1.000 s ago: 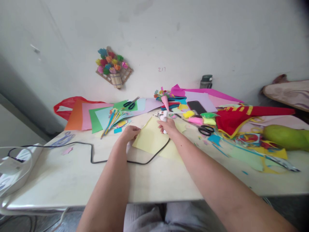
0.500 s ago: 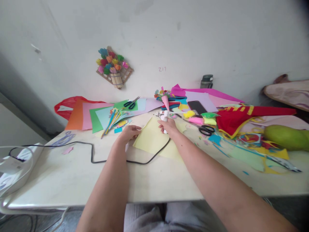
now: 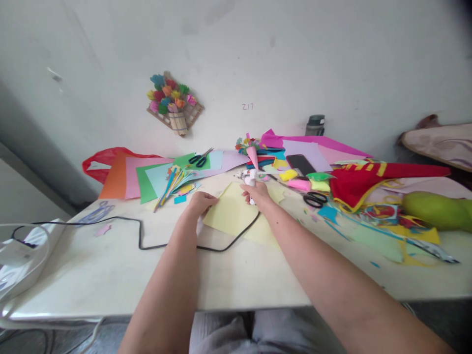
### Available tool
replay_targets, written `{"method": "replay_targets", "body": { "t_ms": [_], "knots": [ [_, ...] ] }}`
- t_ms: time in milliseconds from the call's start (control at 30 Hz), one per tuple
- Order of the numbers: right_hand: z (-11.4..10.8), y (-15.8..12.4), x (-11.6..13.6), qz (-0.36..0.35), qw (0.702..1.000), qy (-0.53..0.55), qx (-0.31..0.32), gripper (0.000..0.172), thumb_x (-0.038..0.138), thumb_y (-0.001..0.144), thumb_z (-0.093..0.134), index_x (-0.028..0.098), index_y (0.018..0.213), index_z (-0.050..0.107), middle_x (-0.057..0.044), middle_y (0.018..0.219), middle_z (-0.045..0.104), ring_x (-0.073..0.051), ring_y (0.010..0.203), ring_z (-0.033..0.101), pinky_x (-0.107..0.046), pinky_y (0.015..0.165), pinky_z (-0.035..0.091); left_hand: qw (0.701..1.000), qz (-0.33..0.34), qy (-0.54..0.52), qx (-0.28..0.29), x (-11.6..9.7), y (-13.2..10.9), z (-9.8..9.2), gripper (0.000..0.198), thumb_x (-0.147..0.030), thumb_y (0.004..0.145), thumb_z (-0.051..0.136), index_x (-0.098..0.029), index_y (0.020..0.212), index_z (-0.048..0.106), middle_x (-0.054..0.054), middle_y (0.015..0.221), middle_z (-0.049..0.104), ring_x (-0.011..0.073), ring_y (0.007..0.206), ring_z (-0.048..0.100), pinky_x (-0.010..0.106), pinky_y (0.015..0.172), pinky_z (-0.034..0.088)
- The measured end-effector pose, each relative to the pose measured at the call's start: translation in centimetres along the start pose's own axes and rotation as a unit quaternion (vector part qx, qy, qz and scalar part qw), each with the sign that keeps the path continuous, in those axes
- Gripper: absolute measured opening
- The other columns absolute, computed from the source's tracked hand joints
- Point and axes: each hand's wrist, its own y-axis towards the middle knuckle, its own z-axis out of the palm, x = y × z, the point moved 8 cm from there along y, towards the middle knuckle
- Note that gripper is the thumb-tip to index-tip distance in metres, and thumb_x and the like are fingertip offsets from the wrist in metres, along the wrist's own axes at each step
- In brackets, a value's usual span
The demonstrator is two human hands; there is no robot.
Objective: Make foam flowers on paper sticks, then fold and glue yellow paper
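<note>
My right hand [image 3: 257, 193] is wrapped round the grip of a white hot glue gun [image 3: 250, 176], whose nozzle points left. A glue stick juts out of its back, and its black cord [image 3: 236, 239] runs left across the paper. Under the glue gun lies a sheet of pale yellow paper [image 3: 229, 214], with a raised fold along its upper left edge. My left hand [image 3: 202, 201] is closed at that left edge, the thumb and fingers pinching the paper. Part of its fingers is hidden behind the hand.
Coloured paper sheets [image 3: 147, 184], scissors [image 3: 200, 158] and a bundle of paper strips [image 3: 173, 184] lie at the back left. A phone [image 3: 300, 165], black-handled scissors [image 3: 315, 199], scraps and a green fruit [image 3: 431, 210] are at right. A power strip [image 3: 40, 255] stands on the left edge.
My left hand has shifted slightly right along the yellow paper's edge, its fingers closing in. The glue gun in my right hand has moved very slightly left.
</note>
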Motion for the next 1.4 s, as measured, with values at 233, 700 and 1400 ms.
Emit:
{"method": "replay_targets", "body": {
  "t_ms": [233,700,1400],
  "knots": [
    [0.0,-0.2,0.1,0.005,1.000,0.002,0.001,0.012,0.021,0.068,0.060,0.014,0.066,0.050,0.002,0.047,0.054,-0.008,0.031,0.043,-0.020,0.029,0.036,0.989,0.028,0.126,-0.067,-0.8,0.2,-0.6,0.017,-0.026,0.057,0.064,-0.015,0.069,0.065,0.000,0.050,0.056,0.0107,0.048,0.049,0.021,0.047,0.037],
    [0.2,-0.3,0.2,-0.005,1.000,0.003,0.007,0.011,0.019,0.069,0.059,0.014,0.068,0.049,0.003,0.047,0.053,-0.007,0.030,0.043,-0.019,0.028,0.035,0.894,0.130,0.417,-0.098,-4.5,-1.9,1.0,0.030,-0.021,0.069,0.047,-0.022,0.093,0.066,0.009,0.093,0.065,0.0223,0.088,0.057,0.029,0.069,0.042],
    [2.0,2.3,0.7,0.036,0.999,-0.034,0.010,0.016,0.021,0.068,0.061,0.014,0.076,0.050,0.001,0.041,0.053,-0.012,0.033,0.050,-0.024,0.034,0.044,0.851,0.175,0.491,-0.061,-5.4,-3.0,3.8,0.036,-0.016,0.077,0.035,-0.021,0.100,0.062,0.013,0.093,0.058,0.0252,0.084,0.059,0.035,0.069,0.042]
  ]
}}
